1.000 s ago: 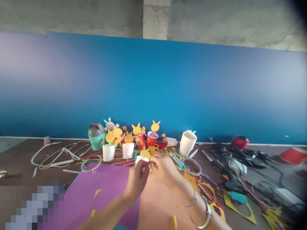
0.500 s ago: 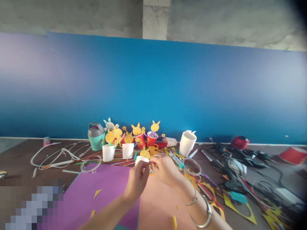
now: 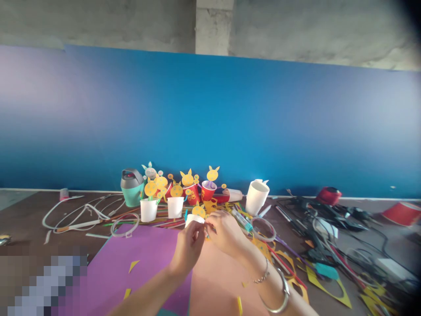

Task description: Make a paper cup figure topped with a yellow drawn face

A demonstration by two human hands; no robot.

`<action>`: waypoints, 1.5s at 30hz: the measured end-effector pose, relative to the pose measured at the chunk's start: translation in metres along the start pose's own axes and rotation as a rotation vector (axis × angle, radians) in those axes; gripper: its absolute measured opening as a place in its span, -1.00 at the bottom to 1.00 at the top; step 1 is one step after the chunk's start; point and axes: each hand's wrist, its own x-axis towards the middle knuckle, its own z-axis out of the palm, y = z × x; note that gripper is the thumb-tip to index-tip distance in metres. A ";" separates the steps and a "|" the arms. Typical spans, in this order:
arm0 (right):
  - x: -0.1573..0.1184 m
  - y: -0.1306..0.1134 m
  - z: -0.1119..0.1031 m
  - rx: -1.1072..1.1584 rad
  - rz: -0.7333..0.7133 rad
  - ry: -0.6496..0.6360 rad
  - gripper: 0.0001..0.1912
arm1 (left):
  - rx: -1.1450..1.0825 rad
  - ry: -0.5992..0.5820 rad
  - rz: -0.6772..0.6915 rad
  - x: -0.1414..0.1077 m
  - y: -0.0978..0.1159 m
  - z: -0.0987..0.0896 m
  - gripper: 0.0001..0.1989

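Just above the far edge of the paper sheets, my left hand (image 3: 190, 243) is closed on a white paper cup (image 3: 194, 219). A yellow paper animal face (image 3: 198, 211) rises out of that cup, with a blue pipe cleaner (image 3: 186, 215) at its left side. My right hand (image 3: 223, 230) meets the cup's right side, fingers pinched together; what they pinch is too small to make out. Behind stand finished-looking figures: a white cup (image 3: 148, 210) and another white cup (image 3: 175, 207), both with yellow faces, and a red cup (image 3: 208, 192) with an eared yellow face.
Purple paper (image 3: 141, 263) and orange paper (image 3: 220, 276) lie under my arms, with yellow scraps on them. A stack of white cups (image 3: 257, 197), a glue tube (image 3: 242, 219) and a tape roll (image 3: 263, 229) lie beyond my right hand. Cables (image 3: 358, 228) clutter the right; a green-grey container (image 3: 132, 188) stands left.
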 end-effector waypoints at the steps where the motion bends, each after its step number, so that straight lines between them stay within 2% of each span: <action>1: 0.000 0.000 0.000 0.010 0.001 0.003 -0.81 | -0.004 0.001 0.001 0.000 0.000 0.000 -0.82; 6: 0.001 0.000 -0.001 0.079 0.027 0.019 -0.80 | -0.040 0.013 -0.010 0.001 0.001 0.000 -0.85; 12: 0.003 0.012 -0.003 0.175 0.145 0.136 -0.89 | -0.142 0.038 -0.052 0.003 0.007 -0.001 -0.86; 15: 0.004 0.027 -0.004 0.062 0.269 0.179 -0.85 | -0.237 0.073 -0.056 0.005 0.014 -0.004 -0.83; 18: 0.004 0.038 -0.005 -0.138 0.352 0.149 -0.79 | -0.356 0.077 -0.099 0.006 0.021 -0.005 -0.79; 20: 0.004 0.038 -0.004 -0.171 0.313 0.147 -0.92 | -0.455 0.055 -0.157 0.007 0.023 -0.006 -0.75; 23: 0.003 0.029 -0.005 -0.036 0.169 0.146 -0.68 | -0.600 0.017 -0.247 0.008 0.021 -0.005 -0.72; 24: 0.003 0.025 -0.006 0.035 0.114 0.137 -0.66 | -0.640 0.008 -0.272 0.009 0.020 -0.005 -0.71; 28: 0.004 0.012 -0.010 0.281 -0.090 0.129 -0.74 | -0.735 -0.026 -0.322 0.010 0.019 -0.005 -0.74; 31: 0.006 0.010 -0.011 0.377 -0.134 0.151 -0.83 | -0.712 -0.046 -0.309 0.010 0.021 -0.007 -0.72; 34: 0.007 0.011 -0.010 0.471 0.037 0.150 -0.92 | -0.632 0.003 -0.226 0.008 0.023 -0.008 -0.77; 38: 0.007 0.011 -0.009 0.608 0.296 0.008 -0.90 | -0.471 0.066 -0.116 0.007 0.021 -0.007 -0.78; 41: 0.007 0.009 -0.009 0.678 0.343 -0.042 -0.88 | -0.417 0.081 -0.104 0.009 0.019 -0.006 -0.75; 45: 0.007 0.011 -0.009 0.815 0.378 -0.044 -0.85 | -0.523 0.045 -0.177 0.010 0.022 -0.008 -0.70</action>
